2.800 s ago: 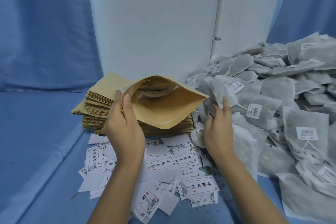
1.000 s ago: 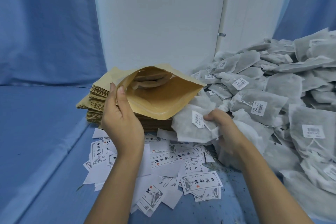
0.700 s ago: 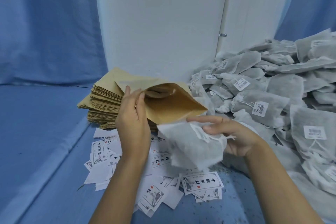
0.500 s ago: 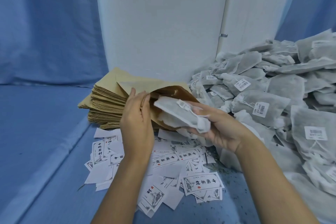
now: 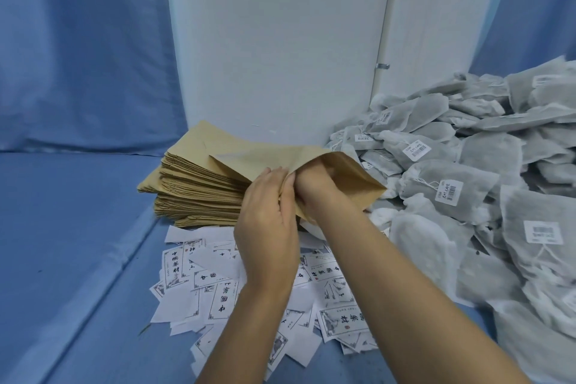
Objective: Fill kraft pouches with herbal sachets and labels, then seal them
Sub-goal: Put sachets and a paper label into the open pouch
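- Pouch: one open kraft pouch is held up. Its long axis runs from the closed end at far left to the mouth at near right. The mouth faces the person's right side.
- Stack of flat pouches: it lies under and to the left of the pouch. Whether the two touch cannot be determined.
- Left hand: it is at the near-left corner of the pouch mouth. The fingers lie close together and pinch the upper lip, which holds the mouth spread.
- Right hand: it is inside the pouch mouth, in line with the long axis. Only the wrist and the back of the hand show. The fingers are hidden inside the pouch, so how far they are open, and whether they hold anything, cannot be determined. No sachet is visible in the pouch.
- Sachets: they are heaped to the right of the pouch, the nearest just beside its lower lip.
- Labels: they are scattered below the pouch on the person's side, under both forearms.
- Judgement: the step in hand is probably loading a sachet.
- Judgement: the exit path for the right hand runs along the long axis, toward near right. That hand is nearer the sachets, and the labels lie below its wrist.
- Judgement: the left hand should hold the lip so that the mouth does not collapse.
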A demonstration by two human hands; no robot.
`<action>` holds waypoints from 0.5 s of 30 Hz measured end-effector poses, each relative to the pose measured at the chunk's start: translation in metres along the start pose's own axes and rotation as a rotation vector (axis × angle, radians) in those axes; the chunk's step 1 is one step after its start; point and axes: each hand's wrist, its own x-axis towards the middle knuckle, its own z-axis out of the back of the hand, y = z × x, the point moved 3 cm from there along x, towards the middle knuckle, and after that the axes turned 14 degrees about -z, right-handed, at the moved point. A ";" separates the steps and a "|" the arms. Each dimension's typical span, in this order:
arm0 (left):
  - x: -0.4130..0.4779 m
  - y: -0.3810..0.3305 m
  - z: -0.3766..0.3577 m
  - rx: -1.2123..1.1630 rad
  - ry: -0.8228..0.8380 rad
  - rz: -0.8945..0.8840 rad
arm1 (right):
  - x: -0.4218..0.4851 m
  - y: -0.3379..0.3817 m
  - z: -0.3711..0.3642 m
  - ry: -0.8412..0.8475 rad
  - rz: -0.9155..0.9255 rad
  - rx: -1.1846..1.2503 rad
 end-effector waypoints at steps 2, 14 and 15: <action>0.002 0.005 0.003 -0.031 -0.034 0.066 | 0.006 0.005 -0.003 0.110 -0.009 -0.036; 0.004 0.009 0.013 -0.008 -0.153 0.058 | -0.006 -0.007 0.006 0.003 0.230 -0.381; 0.004 0.008 0.013 -0.005 -0.163 0.049 | -0.004 -0.004 0.003 -0.009 0.240 -0.426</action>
